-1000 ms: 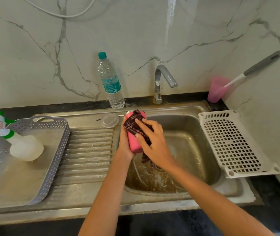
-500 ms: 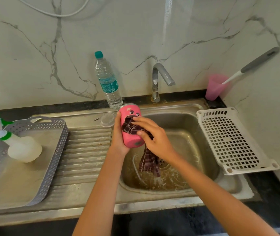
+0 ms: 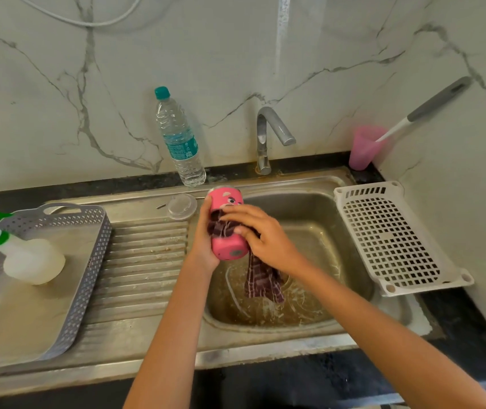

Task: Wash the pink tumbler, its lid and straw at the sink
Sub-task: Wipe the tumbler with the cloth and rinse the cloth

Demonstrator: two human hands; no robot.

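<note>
Setting: A marble-veined wall backs a steel sink [image 3: 351, 231] with a ribbed drainboard, seen from my remote feed above the hands.

Tumbler: The pink tumbler [image 3: 227, 222] is held over the near-left corner of the basin, tilted, its base toward me and its mouth away.

Left hand: My left hand [image 3: 205, 246] is wrapped around the tumbler's left side from behind, fingers curled and closed on the body.

Right hand: My right hand [image 3: 262, 237] presses a dark checked cloth [image 3: 261, 283] against the tumbler's front; fingers are bent and spread across the cloth, pinching it to the wall. The loose tail hangs below the grip into the basin.

Lid: A clear round lid [image 3: 181, 206] lies on the sink ledge just left of the held tumbler, with what I judge to be the straw [image 3: 162, 205], a thin rod, poking out beside it.

Tap: The tap [image 3: 268, 137] stands behind the grip; I see no water running.

Risk, slip: I judge the wet, smooth tumbler could twist out of the left hand if the right scrubs hard, dropping into the basin below.

Risk, knock: The left elbow or the tumbler's mouth could nudge the lid off the ledge, it sits so near.

Risk, cloth: The dangling tail could drag through the dirty basin floor and carry grime back onto the tumbler.

Surroundings: A water bottle [image 3: 179, 140] stands behind the grip; a white basket [image 3: 389, 240] sits well right.
</note>
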